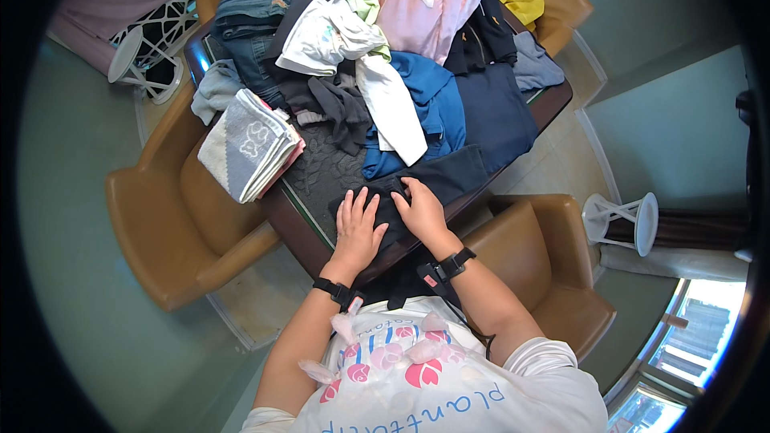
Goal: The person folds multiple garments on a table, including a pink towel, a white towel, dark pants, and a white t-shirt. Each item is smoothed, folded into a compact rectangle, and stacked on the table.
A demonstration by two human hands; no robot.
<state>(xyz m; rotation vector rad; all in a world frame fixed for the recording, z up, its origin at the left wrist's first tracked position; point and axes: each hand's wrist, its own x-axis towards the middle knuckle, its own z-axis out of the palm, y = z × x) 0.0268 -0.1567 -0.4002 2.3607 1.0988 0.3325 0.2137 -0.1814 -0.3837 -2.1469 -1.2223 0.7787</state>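
A dark folded garment [448, 175], possibly trousers, lies along the near edge of the table in front of me. My left hand [358, 230] rests palm down on its left part, fingers slightly apart. At its middle, my right hand [422, 211] has thumb and forefinger about a raised fold of the same cloth. The fingertips of that hand are partly hidden. Just beyond the garment are a blue garment [436, 96] and a white sleeve-like piece of cloth [394, 111]. Folded navy cloth [496, 111] lies to the right.
A folded towel stack [243, 147] sits at the table's left edge. Jeans [246, 30], a white printed shirt [325, 36] and pink satin clothing [421, 6] are heaped farther back. Tan armchairs [162, 222] surround the dark table [301, 234]. A white stool [645, 224] stands at right.
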